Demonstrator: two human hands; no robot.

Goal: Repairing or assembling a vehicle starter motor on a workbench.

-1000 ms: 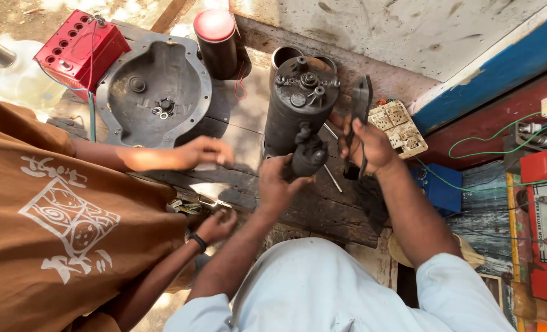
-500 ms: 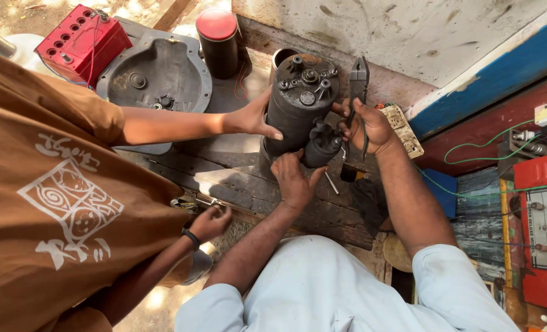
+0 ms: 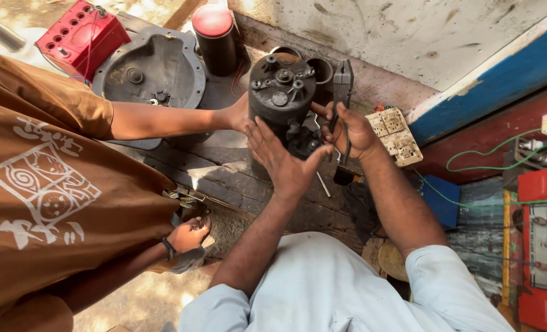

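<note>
Nearest, the person's pale blue shirt [image 3: 341, 289] fills the bottom edge, both forearms reaching up to a dark wooden table [image 3: 224, 175]. The left hand [image 3: 283, 157] is spread open, fingers apart, its palm laid against the near side of a black cylindrical motor housing [image 3: 281, 101] that stands upright on the table. The right hand [image 3: 353, 132] is closed around the handles of grey pliers [image 3: 342, 83], held just beside the housing's right side. To the left stands a co-worker in a brown printed shirt [image 3: 46, 184], one hand [image 3: 239, 115] touching the housing's left side, the other hand [image 3: 188, 233] low by the table edge. Further off lie a grey round cover plate [image 3: 156, 64], a red-capped can [image 3: 215, 37], a red battery [image 3: 83, 37] and a cream socket board [image 3: 396, 135]
</note>
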